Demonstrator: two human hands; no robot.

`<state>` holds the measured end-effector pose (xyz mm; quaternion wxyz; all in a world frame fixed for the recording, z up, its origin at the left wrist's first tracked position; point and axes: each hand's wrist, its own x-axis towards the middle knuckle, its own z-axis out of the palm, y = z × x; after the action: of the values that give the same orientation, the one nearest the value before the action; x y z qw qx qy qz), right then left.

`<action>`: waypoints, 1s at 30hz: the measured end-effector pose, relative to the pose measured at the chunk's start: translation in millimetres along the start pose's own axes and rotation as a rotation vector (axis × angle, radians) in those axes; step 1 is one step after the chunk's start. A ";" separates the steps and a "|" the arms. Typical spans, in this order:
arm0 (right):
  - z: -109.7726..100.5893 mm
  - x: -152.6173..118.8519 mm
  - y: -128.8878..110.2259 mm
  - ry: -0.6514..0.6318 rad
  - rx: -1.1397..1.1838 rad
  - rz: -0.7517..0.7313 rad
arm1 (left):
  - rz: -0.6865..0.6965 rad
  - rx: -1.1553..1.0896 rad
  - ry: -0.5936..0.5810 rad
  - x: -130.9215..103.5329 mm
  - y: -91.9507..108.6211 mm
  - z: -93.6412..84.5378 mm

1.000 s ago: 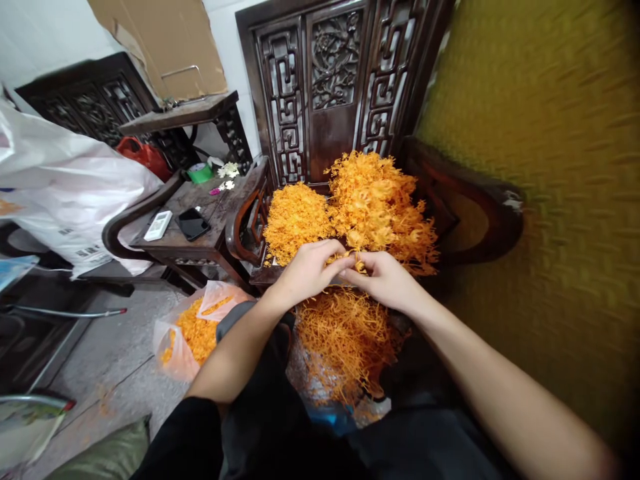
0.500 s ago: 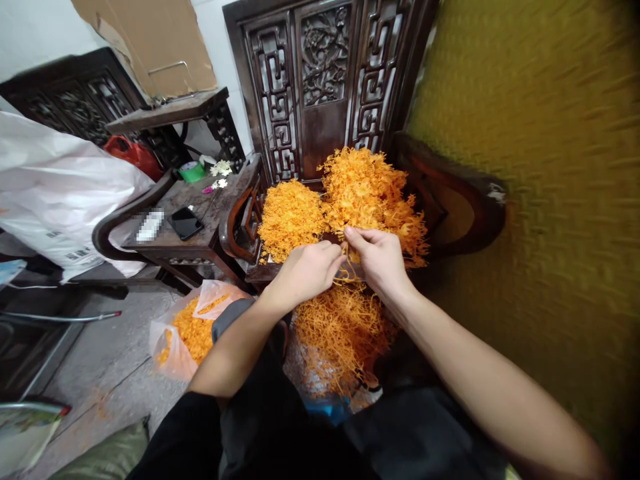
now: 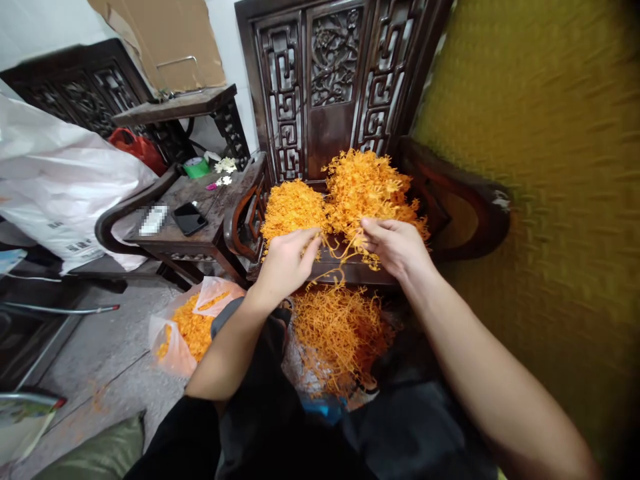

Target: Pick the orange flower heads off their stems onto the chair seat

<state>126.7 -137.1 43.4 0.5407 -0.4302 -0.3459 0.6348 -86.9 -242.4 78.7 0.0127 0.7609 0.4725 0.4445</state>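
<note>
My left hand [image 3: 290, 263] is closed in a pinch on an orange strand, left of the middle. Across the gap, my right hand [image 3: 400, 247] pinches a small bunch of orange strands [image 3: 345, 253] with frilly ends; thin stems trail between the hands. Behind them on the wooden chair seat lie a low heap of short orange bits [image 3: 294, 210] and a taller heap of orange frilly sprigs [image 3: 367, 187]. Below the hands, between my legs, is a tangled pile of thin orange stems [image 3: 343, 333].
A side table [image 3: 175, 193] at the left holds a dark phone [image 3: 189, 219], green tape [image 3: 197, 167] and white flowers [image 3: 226, 165]. On the floor sits a plastic bag [image 3: 173, 350] of orange pieces. The chair's armrest [image 3: 470, 187] curves along the right, beside a yellowish textured surface [image 3: 540, 133].
My hands have moved apart, the left going left and the right going right, with orange stems now stretched and dangling between them. The view has shifted slightly.
</note>
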 end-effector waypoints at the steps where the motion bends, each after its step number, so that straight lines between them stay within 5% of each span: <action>1: 2.5 -5.0 0.7 -0.035 -0.011 0.018 | 0.000 -0.024 0.019 0.8 -0.8 0.1; 6: 17.9 -22.5 6.2 -0.075 -0.001 -0.036 | 0.040 -0.045 -0.111 -5.1 11.3 16.0; 12: 31.8 -30.0 19.4 -0.014 0.028 -0.085 | -0.069 0.438 -0.255 -3.5 16.6 42.3; 16: 27.2 -10.6 15.3 0.084 0.058 -0.167 | 0.205 0.409 -0.303 -8.7 32.3 45.9; 19: 10.5 8.0 2.5 0.181 0.105 -0.151 | 0.383 0.155 -0.311 -18.5 46.8 48.0; 24: -7.8 2.8 -6.2 -0.046 -0.025 -0.152 | 0.148 -0.326 -0.197 -14.2 32.6 32.3; 30: -0.5 -30.6 -2.5 -0.335 -0.284 -0.201 | -0.141 -0.279 0.012 9.8 -15.6 -15.7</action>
<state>129.5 -166.8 50.7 0.4702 -0.3541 -0.5577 0.5853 -107.2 -232.9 87.8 0.1467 0.7141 0.4583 0.5084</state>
